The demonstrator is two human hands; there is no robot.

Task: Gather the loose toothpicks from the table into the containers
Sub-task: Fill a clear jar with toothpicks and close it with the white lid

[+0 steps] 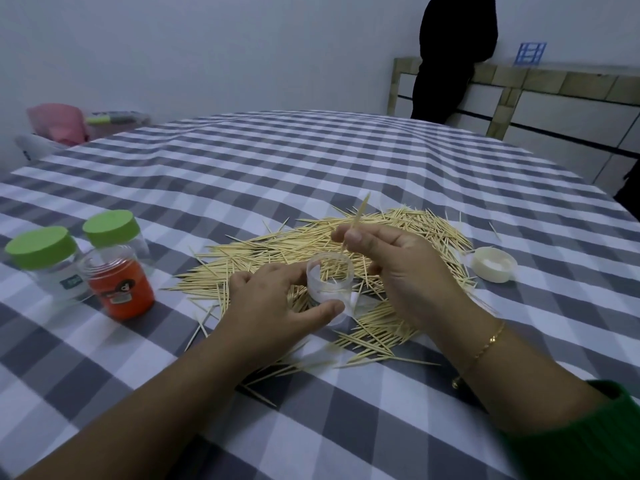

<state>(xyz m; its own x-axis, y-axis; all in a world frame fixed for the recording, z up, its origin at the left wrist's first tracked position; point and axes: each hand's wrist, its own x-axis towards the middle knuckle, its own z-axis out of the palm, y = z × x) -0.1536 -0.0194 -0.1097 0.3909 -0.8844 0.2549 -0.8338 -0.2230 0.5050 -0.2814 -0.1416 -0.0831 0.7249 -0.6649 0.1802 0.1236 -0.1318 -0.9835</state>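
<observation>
— Pinching what, right hand (391, 268)?
— I'm pinching one toothpick (356, 221) mid-shaft; it's looking light, stiff, brittle. My left hand (273, 303) is gripping the clear container (329, 282) amid the pile (398, 230) toward the table's (311, 161) near edge.

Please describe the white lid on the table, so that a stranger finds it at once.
Start at the toothpick pile on the checked cloth. At its right edge lies the white lid, alone. Unlike the green lids at the left, it sits on no jar.

Home room: gingham-clothed table (311, 161), wooden bedframe (554, 81).
</observation>
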